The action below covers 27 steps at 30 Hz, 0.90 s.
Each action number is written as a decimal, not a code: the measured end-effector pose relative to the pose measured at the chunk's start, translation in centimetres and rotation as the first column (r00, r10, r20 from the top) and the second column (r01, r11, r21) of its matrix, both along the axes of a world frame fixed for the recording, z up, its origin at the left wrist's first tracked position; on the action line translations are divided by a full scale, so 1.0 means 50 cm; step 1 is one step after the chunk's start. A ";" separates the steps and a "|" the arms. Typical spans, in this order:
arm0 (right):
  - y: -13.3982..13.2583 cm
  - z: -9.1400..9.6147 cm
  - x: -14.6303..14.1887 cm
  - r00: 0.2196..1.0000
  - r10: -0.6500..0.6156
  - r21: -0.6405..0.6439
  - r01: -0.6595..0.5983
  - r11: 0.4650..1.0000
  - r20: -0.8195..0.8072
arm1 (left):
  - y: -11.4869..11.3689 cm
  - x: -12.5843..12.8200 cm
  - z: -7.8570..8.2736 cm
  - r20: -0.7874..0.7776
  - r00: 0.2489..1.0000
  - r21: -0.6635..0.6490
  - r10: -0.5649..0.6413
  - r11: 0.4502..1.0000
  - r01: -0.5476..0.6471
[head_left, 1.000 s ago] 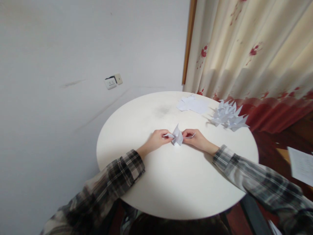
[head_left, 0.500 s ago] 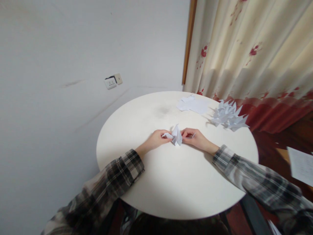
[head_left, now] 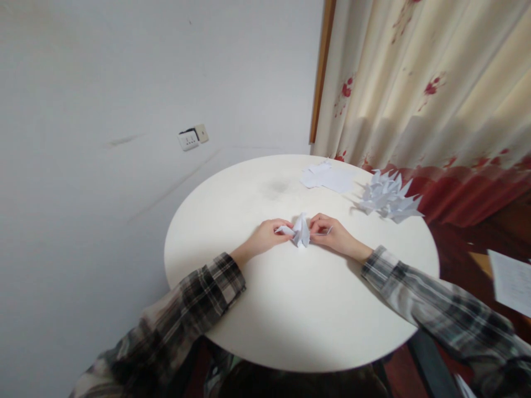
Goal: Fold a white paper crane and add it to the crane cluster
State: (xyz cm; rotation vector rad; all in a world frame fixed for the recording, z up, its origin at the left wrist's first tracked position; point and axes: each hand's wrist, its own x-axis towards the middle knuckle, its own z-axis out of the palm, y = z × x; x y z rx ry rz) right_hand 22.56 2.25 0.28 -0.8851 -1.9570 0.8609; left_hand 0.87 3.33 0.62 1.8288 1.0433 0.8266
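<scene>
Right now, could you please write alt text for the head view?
A person's left hand and right hand hold a folded white paper at a round white table. Beyond lie flat paper sheets and, to the right, spiky folded papers.

No readable text, faint marks on paper sheet [head_left: 513, 283], illegible

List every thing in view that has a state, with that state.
Folded paper, creased, pinched at both ends
Left hand, closed on one end
Right hand, closed on the other end
Paper pile, folded and heaped
Loose sheets, lying flat
Far-right sheet, lying flat
Curtain, hanging in folds
Socket, nothing plugged in
</scene>
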 end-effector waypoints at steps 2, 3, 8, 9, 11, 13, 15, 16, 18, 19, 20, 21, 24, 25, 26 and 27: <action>0.000 -0.001 0.001 1.000 0.014 -0.002 -0.014 1.000 -0.010 | -0.001 0.001 -0.002 0.016 1.000 -0.031 -0.021 0.999 0.022; 0.000 -0.002 0.001 1.000 0.016 -0.002 -0.016 1.000 -0.011 | -0.002 0.001 -0.002 0.022 0.999 -0.037 -0.030 0.999 0.031; 0.000 0.000 0.002 1.000 -0.001 -0.008 0.001 1.000 0.006 | -0.006 -0.001 0.000 0.043 0.997 -0.049 -0.066 0.996 0.068; 0.000 0.000 0.002 1.000 -0.002 -0.007 0.002 1.000 0.009 | -0.007 -0.001 0.000 0.041 0.996 -0.045 -0.074 0.996 0.076; 0.000 0.000 0.003 1.000 -0.004 -0.003 0.004 1.000 0.013 | -0.007 -0.002 0.000 0.026 0.996 -0.031 -0.089 0.995 0.090; 0.001 -0.001 0.004 1.000 -0.006 0.000 0.006 1.000 0.014 | -0.007 -0.003 -0.001 0.007 0.995 -0.015 -0.098 0.995 0.098; 0.002 -0.003 0.004 1.000 -0.008 0.000 0.008 1.000 0.008 | -0.007 -0.003 -0.001 -0.004 0.995 -0.006 -0.103 0.995 0.103; 0.002 -0.004 0.004 1.000 -0.011 -0.003 0.011 1.000 0.005 | -0.008 -0.002 -0.001 -0.002 0.994 -0.006 -0.106 0.994 0.106; 0.003 -0.006 0.003 1.000 -0.015 -0.004 0.015 1.000 0.000 | -0.008 -0.002 -0.002 0.010 0.994 -0.010 -0.109 0.994 0.109; 0.003 -0.006 0.003 1.000 -0.016 0.001 0.016 1.000 -0.005 | -0.008 -0.001 -0.002 0.018 0.994 -0.010 -0.108 0.994 0.109; 0.002 -0.006 0.002 1.000 -0.016 0.008 0.016 1.000 -0.009 | -0.008 -0.001 -0.002 0.024 0.994 -0.009 -0.106 0.994 0.107; 0.002 -0.006 0.002 1.000 -0.015 0.018 0.015 1.000 -0.012 | -0.008 -0.001 -0.002 0.027 0.994 -0.007 -0.103 0.995 0.103; 0.000 -0.004 0.002 1.000 -0.019 0.040 0.019 0.999 -0.007 | -0.007 -0.001 0.000 0.032 0.996 -0.013 -0.085 0.996 0.085; 0.000 -0.004 0.002 1.000 -0.024 0.042 0.024 0.999 0.001 | -0.007 0.000 0.000 0.034 0.996 -0.020 -0.077 0.997 0.077; -0.001 -0.003 0.001 0.999 -0.031 0.043 0.030 0.999 0.009 | -0.006 0.000 0.000 0.038 0.997 -0.026 -0.068 0.997 0.069; -0.001 -0.003 0.001 0.999 -0.041 0.047 0.040 0.998 0.017 | -0.006 0.001 -0.001 0.044 0.997 -0.032 -0.060 0.998 0.061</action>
